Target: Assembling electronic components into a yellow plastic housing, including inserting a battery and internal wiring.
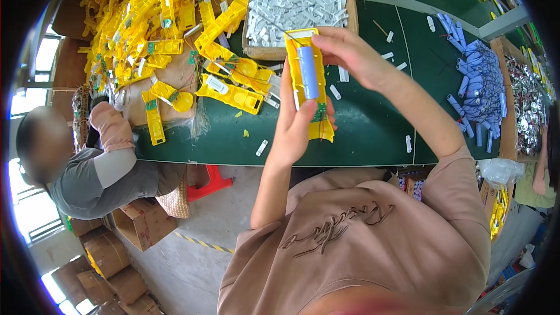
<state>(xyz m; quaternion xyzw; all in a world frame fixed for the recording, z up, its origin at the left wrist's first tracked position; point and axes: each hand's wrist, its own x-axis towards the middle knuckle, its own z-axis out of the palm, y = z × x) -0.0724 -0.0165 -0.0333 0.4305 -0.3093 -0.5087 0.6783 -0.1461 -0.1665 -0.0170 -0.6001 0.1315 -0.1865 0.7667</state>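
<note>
My left hand (296, 125) is closed around the lower part of a yellow plastic housing (296, 70), its thumb at the end of the battery. Inside the housing lies a blue cylindrical battery cell (308, 73). Below the cell sits a small green circuit board (319, 112) with thin wires. At the top end, the bent fingers of my right hand (349, 52) grip the housing's rim; their tips are partly hidden. A dark thin wire sticks out past that end. Just beyond the housing stands a carton (271, 53) filled with small white plastic parts (297, 6).
Yellow housings (134, 29) pile up at the far left, some with boards. Blue cells (481, 81) with wires lie right, beside a box of metallic parts (519, 99). White pieces dot the green table (227, 146). Another person (111, 169) sits left, near a red stool (211, 182).
</note>
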